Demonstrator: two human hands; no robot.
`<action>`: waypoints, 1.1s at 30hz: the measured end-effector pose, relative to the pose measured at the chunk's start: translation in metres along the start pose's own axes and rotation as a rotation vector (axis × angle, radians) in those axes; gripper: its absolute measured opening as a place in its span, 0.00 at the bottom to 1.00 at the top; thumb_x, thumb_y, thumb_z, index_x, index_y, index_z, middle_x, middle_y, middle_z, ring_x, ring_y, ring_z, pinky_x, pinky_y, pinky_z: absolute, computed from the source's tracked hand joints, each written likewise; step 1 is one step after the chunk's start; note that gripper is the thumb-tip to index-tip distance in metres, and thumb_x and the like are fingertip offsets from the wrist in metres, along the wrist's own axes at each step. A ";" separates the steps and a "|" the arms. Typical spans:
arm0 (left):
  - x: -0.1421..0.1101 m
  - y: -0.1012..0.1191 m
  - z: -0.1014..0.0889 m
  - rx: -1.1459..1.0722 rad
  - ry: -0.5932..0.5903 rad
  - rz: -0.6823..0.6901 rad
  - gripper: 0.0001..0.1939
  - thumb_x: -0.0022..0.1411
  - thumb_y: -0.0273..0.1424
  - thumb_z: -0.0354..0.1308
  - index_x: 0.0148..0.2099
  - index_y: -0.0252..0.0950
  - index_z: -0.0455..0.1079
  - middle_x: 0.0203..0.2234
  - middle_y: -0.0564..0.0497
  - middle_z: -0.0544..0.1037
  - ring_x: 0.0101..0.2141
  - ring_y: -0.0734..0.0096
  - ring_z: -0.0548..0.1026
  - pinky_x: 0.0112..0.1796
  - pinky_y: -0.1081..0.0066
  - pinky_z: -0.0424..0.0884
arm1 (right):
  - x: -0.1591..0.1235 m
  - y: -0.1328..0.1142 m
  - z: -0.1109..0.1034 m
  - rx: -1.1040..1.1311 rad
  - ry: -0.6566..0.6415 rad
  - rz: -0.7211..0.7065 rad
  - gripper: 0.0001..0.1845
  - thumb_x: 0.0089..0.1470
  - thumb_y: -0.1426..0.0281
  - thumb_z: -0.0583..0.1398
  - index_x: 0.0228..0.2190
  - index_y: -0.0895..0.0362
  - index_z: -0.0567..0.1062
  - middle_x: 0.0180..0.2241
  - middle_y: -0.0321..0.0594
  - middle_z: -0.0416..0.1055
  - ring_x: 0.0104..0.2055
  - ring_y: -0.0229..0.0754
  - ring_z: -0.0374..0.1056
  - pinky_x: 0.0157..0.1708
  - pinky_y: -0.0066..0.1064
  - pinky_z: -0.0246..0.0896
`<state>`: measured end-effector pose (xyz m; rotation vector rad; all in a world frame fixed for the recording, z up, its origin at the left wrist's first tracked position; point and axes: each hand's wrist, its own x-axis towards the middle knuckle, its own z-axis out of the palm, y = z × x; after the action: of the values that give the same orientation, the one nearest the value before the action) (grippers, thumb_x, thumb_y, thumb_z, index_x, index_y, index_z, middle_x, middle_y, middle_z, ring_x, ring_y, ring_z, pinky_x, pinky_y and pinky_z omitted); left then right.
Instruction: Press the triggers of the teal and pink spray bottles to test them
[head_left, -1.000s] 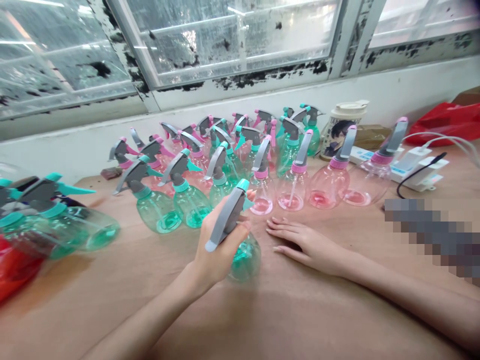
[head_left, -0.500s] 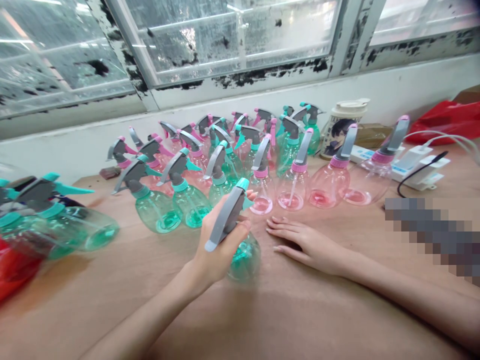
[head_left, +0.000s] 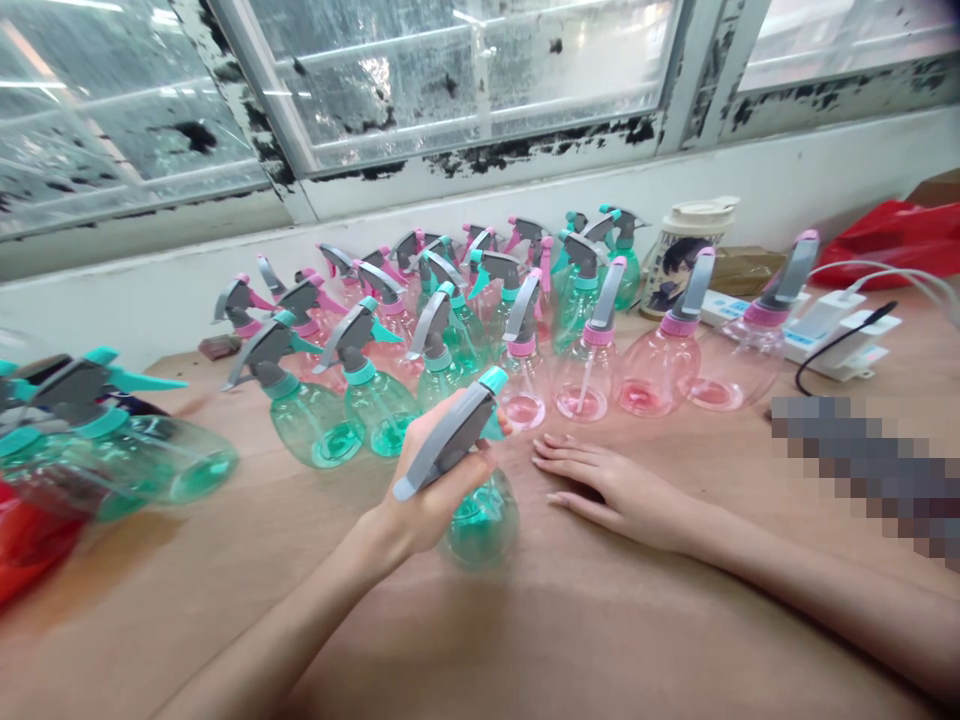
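My left hand (head_left: 431,480) is wrapped round the neck of a green spray bottle (head_left: 484,525) with a grey and teal trigger head. Its nozzle points away from me, and part of the trigger hides behind my fingers. Palm down on the wooden table (head_left: 585,620), my right hand (head_left: 607,485) lies with fingers stretched out, holding nothing. Just beyond it stand several clear pink spray bottles (head_left: 581,385). Behind my left hand is a row of green spray bottles (head_left: 382,410), with more pink and green ones crowded farther back.
More green bottles (head_left: 165,460) stand at the left beside a red plastic bag (head_left: 34,545). At the back right are a lidded cup (head_left: 686,260), a power strip with chargers (head_left: 840,335) and another red bag (head_left: 892,240). A window (head_left: 465,80) runs along the wall.
The held spray bottle's head has tipped lower, and my left hand has shifted slightly left and toward me. My right hand stays where it was.
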<state>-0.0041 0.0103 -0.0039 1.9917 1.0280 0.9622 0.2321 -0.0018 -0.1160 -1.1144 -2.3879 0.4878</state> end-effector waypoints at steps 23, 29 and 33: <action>0.003 0.000 0.001 -0.153 -0.070 -0.030 0.24 0.53 0.31 0.55 0.55 0.40 0.69 0.44 0.46 0.80 0.45 0.54 0.77 0.44 0.60 0.72 | -0.001 0.001 0.000 0.017 -0.008 0.020 0.27 0.65 0.57 0.53 0.62 0.52 0.64 0.64 0.41 0.60 0.67 0.49 0.54 0.65 0.47 0.51; 0.001 0.003 0.000 -0.122 -0.064 -0.046 0.20 0.54 0.33 0.55 0.50 0.40 0.72 0.39 0.46 0.80 0.45 0.53 0.76 0.42 0.60 0.73 | -0.002 0.002 0.000 0.028 0.004 0.015 0.26 0.65 0.57 0.53 0.62 0.51 0.64 0.64 0.41 0.60 0.66 0.49 0.55 0.64 0.49 0.52; 0.001 0.003 -0.001 -0.106 -0.055 -0.048 0.15 0.53 0.34 0.55 0.43 0.39 0.73 0.32 0.47 0.80 0.39 0.56 0.77 0.41 0.61 0.73 | -0.001 0.002 0.000 0.031 0.014 0.006 0.26 0.65 0.58 0.54 0.62 0.50 0.64 0.63 0.41 0.61 0.66 0.50 0.55 0.64 0.49 0.53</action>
<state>-0.0031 0.0098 -0.0004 1.8880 0.9702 0.9125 0.2339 -0.0018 -0.1173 -1.1074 -2.3580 0.5160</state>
